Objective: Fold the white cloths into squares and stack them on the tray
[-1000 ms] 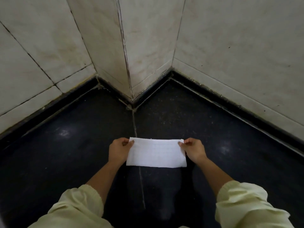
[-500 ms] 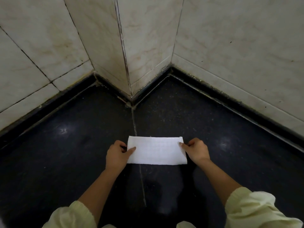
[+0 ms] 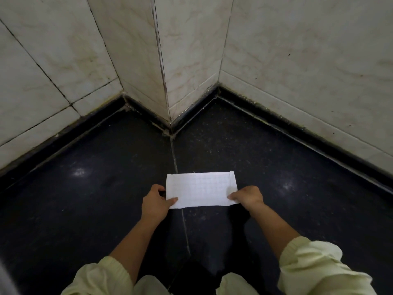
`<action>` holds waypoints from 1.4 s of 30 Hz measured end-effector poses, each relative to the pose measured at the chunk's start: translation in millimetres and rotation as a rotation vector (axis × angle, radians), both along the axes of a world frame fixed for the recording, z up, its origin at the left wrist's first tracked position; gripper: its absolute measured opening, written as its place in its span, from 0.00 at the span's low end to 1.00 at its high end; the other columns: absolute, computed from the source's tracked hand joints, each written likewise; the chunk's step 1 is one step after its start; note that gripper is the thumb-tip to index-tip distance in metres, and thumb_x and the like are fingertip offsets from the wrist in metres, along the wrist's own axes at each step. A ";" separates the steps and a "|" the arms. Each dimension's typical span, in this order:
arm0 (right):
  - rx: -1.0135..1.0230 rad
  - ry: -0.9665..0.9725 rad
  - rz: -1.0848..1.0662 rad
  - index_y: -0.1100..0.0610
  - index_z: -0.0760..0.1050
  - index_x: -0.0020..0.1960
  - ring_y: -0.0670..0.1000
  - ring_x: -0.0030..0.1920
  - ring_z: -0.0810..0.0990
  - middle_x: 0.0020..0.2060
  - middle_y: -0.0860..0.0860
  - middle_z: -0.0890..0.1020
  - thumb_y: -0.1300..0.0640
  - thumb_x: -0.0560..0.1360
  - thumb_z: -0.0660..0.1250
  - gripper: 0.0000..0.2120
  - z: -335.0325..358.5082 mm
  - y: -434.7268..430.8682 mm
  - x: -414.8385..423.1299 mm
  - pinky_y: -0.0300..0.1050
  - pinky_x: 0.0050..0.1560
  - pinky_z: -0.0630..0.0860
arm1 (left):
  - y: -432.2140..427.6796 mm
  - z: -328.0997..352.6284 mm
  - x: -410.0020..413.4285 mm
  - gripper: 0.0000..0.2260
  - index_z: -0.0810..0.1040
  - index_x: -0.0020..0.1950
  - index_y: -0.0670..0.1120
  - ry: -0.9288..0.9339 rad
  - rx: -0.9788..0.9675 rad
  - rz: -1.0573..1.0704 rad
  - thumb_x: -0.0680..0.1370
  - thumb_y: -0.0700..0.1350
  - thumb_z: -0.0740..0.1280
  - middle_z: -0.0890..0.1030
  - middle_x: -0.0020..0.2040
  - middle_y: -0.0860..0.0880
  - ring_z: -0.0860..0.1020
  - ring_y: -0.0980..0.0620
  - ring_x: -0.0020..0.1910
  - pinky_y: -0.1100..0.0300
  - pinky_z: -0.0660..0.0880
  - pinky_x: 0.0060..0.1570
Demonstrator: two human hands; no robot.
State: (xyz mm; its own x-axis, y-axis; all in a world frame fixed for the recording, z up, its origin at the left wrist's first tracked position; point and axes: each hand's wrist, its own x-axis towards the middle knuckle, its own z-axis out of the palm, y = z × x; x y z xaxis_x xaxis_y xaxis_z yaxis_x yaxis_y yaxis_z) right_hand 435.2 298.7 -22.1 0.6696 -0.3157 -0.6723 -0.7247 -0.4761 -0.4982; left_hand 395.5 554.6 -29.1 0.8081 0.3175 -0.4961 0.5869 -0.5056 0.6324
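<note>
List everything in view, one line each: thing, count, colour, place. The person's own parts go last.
white cloth: one, white with a faint grid weave, folded into a long rectangle, at the centre over the dark surface.
dark surface: one, black and speckled, fills the lower half, with a pale seam running under the cloth.
wall tiles: several, cream and marbled, across the top, with a corner jutting forward in the middle.
skirting strip: one run, black, along the foot of the walls.
tray: none in view.
left hand: one, pinches the cloth's near left corner.
right hand: one, pinches the near right corner.
left sleeve and right sleeve: two, pale yellow, at the bottom edge.
</note>
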 end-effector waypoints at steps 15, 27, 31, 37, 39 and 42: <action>0.132 -0.090 -0.266 0.62 0.73 0.41 0.56 0.44 0.77 0.39 0.56 0.76 0.61 0.72 0.70 0.07 8.2 4.1 5.4 0.52 0.45 0.79 | -2.0 -8.6 -5.6 0.13 0.75 0.60 0.43 -0.037 0.011 0.092 0.78 0.47 0.68 0.79 0.56 0.45 0.74 0.52 0.46 0.59 0.70 0.45; 0.170 -0.236 0.098 0.58 0.72 0.33 0.53 0.37 0.78 0.33 0.53 0.78 0.63 0.68 0.69 0.08 27.7 47.0 14.4 0.51 0.42 0.79 | 12.4 -7.3 0.0 0.08 0.81 0.52 0.46 0.010 -0.222 0.219 0.73 0.42 0.73 0.83 0.46 0.47 0.83 0.50 0.42 0.50 0.80 0.52; 0.145 -0.236 0.259 0.60 0.74 0.33 0.51 0.33 0.79 0.31 0.54 0.79 0.63 0.70 0.68 0.08 29.8 80.3 14.2 0.48 0.40 0.79 | 16.5 -8.7 -2.0 0.08 0.81 0.51 0.48 0.014 -0.299 0.256 0.73 0.42 0.73 0.83 0.46 0.49 0.83 0.50 0.42 0.51 0.80 0.53; 0.106 -0.222 0.431 0.62 0.75 0.39 0.55 0.38 0.82 0.35 0.57 0.80 0.65 0.70 0.68 0.02 22.4 122.8 11.8 0.52 0.43 0.81 | 19.8 -11.5 -4.2 0.07 0.82 0.48 0.48 0.003 -0.359 0.288 0.72 0.42 0.74 0.84 0.43 0.48 0.84 0.49 0.42 0.53 0.81 0.50; 0.105 -0.203 0.461 0.62 0.75 0.40 0.56 0.39 0.84 0.35 0.56 0.79 0.66 0.70 0.67 0.02 17.7 131.7 11.3 0.52 0.43 0.82 | 19.8 -12.0 -4.7 0.06 0.82 0.46 0.48 -0.001 -0.375 0.295 0.71 0.42 0.75 0.85 0.42 0.47 0.84 0.49 0.41 0.52 0.81 0.51; 0.094 -0.164 0.477 0.58 0.72 0.37 0.55 0.38 0.84 0.32 0.53 0.79 0.66 0.70 0.67 0.06 10.4 141.0 10.4 0.51 0.43 0.83 | 19.9 -11.4 -4.2 0.05 0.82 0.46 0.48 -0.001 -0.380 0.296 0.71 0.42 0.74 0.85 0.41 0.47 0.84 0.48 0.41 0.52 0.81 0.51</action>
State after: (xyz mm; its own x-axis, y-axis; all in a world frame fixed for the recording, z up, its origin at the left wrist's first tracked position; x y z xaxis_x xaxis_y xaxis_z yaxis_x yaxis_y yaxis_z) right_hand 445.7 439.7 -11.7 0.8233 0.1072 -0.5574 -0.3469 -0.6822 -0.6436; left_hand 391.3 574.5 -40.5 0.7110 0.3304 -0.6207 0.6700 -0.0504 0.7406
